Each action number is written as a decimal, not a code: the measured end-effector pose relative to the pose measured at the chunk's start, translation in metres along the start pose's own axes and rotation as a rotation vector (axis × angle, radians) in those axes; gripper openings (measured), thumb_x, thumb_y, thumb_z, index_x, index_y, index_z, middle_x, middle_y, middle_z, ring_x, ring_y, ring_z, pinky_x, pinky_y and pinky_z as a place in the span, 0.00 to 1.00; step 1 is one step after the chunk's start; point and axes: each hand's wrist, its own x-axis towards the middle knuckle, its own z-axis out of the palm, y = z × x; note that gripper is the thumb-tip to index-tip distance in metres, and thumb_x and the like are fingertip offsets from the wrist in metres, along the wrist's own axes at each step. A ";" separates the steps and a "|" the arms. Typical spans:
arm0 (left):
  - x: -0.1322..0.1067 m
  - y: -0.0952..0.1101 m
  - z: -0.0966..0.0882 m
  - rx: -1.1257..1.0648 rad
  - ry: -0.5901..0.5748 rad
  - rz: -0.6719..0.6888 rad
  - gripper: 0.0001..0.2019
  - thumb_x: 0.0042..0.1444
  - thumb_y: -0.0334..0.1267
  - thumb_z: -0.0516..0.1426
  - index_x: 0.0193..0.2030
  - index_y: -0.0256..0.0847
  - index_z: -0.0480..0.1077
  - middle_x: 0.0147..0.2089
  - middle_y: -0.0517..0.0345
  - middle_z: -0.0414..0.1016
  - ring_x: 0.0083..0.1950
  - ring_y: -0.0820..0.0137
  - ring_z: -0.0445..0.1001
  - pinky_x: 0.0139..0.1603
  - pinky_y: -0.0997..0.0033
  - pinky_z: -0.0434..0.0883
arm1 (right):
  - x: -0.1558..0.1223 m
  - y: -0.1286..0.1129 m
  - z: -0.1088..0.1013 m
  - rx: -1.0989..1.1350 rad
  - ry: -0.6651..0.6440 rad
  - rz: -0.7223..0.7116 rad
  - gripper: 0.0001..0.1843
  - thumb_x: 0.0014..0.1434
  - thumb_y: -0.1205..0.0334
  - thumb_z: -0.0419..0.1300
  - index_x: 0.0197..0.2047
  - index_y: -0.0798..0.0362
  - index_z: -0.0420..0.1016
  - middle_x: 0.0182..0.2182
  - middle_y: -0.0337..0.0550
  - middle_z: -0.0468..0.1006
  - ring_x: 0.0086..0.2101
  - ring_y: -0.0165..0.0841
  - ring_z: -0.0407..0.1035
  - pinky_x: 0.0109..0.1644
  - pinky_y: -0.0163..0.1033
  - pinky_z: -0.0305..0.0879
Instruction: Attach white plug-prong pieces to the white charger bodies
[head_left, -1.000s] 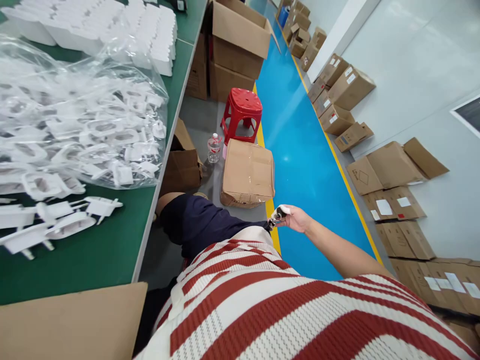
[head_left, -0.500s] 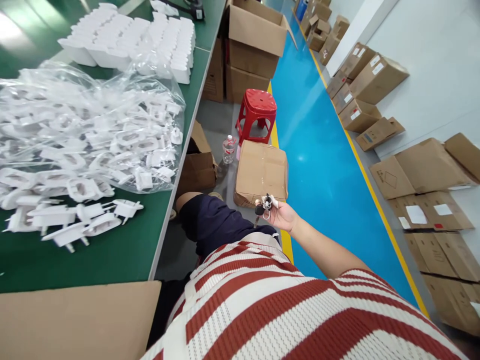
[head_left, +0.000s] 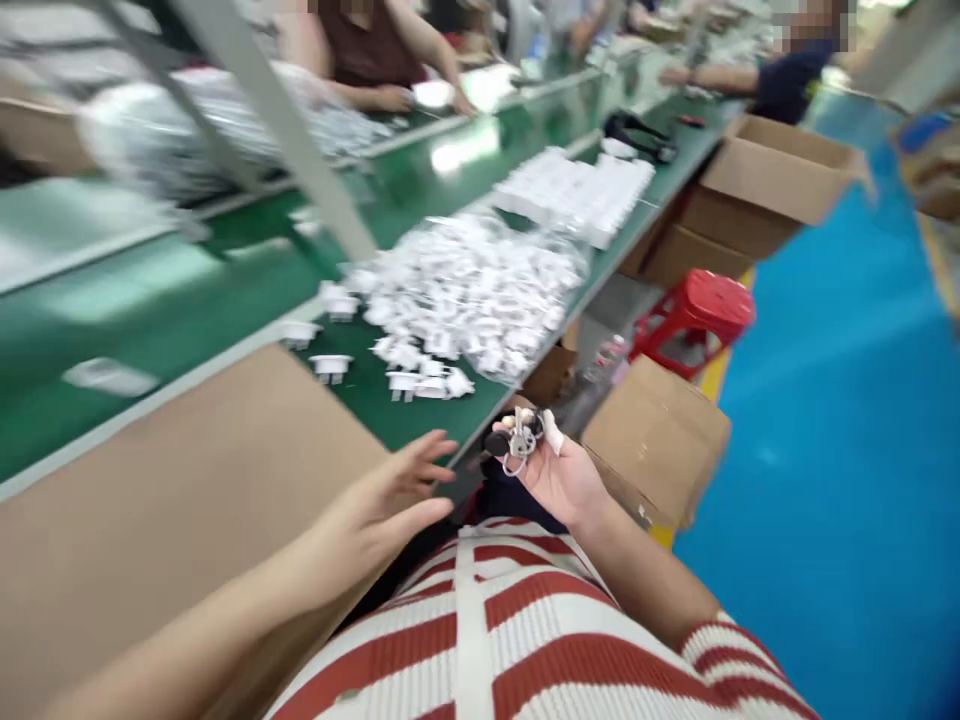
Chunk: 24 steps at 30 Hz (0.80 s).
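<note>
A bunch of keys with a ring and a round black fob rests in my right hand, palm up beside the table edge. Something white is wrapped on or held at one finger of that hand. My left hand is empty, fingers spread, over the corner of a cardboard sheet or box, a short way left of the keys. On the green table beyond lie white plug-like parts, some loose and many heaped in a clear plastic bag.
White stacked trays stand behind the bag. Right of the table are a closed carton, a red stool and an open carton. Co-workers' arms show across the belt. A grey post rises at left.
My view has swung left, bringing the belt and co-workers into sight. My left hand has come into view, open. The keys in my right hand are now nearer the table.
</note>
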 end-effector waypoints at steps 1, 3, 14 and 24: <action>0.009 0.005 0.008 -0.114 -0.082 -0.067 0.36 0.61 0.63 0.63 0.69 0.45 0.68 0.64 0.44 0.77 0.52 0.58 0.80 0.55 0.57 0.78 | 0.004 0.006 0.008 -0.046 -0.022 0.007 0.14 0.77 0.54 0.55 0.47 0.51 0.80 0.45 0.44 0.88 0.47 0.34 0.83 0.53 0.41 0.81; 0.024 0.015 0.012 -0.243 -0.189 -0.164 0.32 0.59 0.65 0.62 0.55 0.38 0.74 0.47 0.46 0.82 0.34 0.67 0.76 0.39 0.66 0.74 | 0.008 0.017 0.017 -0.170 -0.048 0.011 0.13 0.73 0.50 0.61 0.47 0.50 0.80 0.48 0.45 0.87 0.54 0.39 0.81 0.60 0.48 0.79; -0.008 0.048 -0.023 0.482 -0.035 0.242 0.20 0.72 0.44 0.48 0.33 0.40 0.74 0.34 0.52 0.78 0.33 0.65 0.69 0.36 0.65 0.60 | 0.009 0.028 0.026 -1.483 -0.445 -0.387 0.10 0.65 0.51 0.66 0.48 0.40 0.86 0.47 0.46 0.85 0.53 0.48 0.77 0.81 0.66 0.35; -0.021 -0.051 -0.241 0.572 1.246 -0.464 0.53 0.64 0.72 0.51 0.71 0.16 0.56 0.73 0.28 0.62 0.74 0.43 0.59 0.72 0.36 0.63 | -0.025 0.007 -0.081 -0.931 0.346 -0.113 0.25 0.48 0.40 0.70 0.45 0.46 0.78 0.20 0.37 0.71 0.20 0.30 0.59 0.28 0.38 0.52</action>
